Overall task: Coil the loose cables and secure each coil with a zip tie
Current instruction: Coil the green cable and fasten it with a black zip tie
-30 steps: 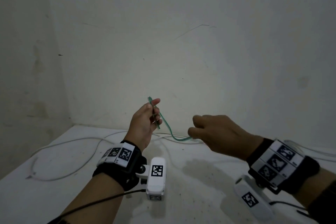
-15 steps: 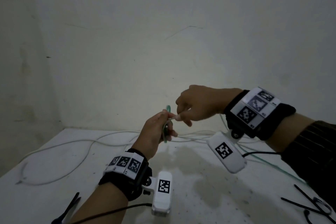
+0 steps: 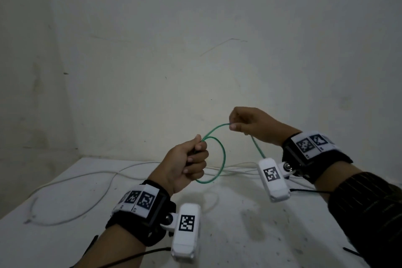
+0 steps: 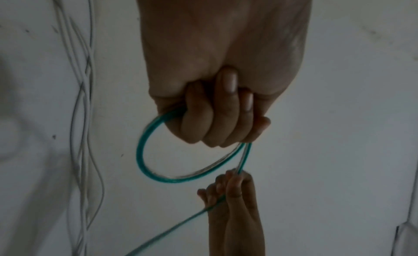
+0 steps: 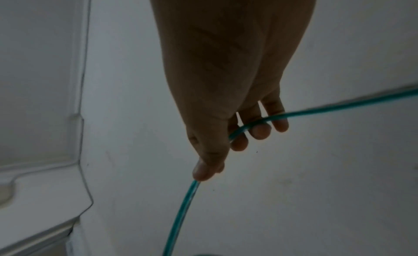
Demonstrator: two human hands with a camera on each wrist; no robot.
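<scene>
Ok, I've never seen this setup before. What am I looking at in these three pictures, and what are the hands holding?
No machine here: a person works with bare hands, wearing a camera on the head and one on each wrist. The wide picture is from the head; the two dark close-ups look along each hand. The left hand grips a green cable bent into one loop. The right hand pinches the same cable further along, with the rest trailing down to the white table. Loose white cables lie on the table near the wall.
</scene>
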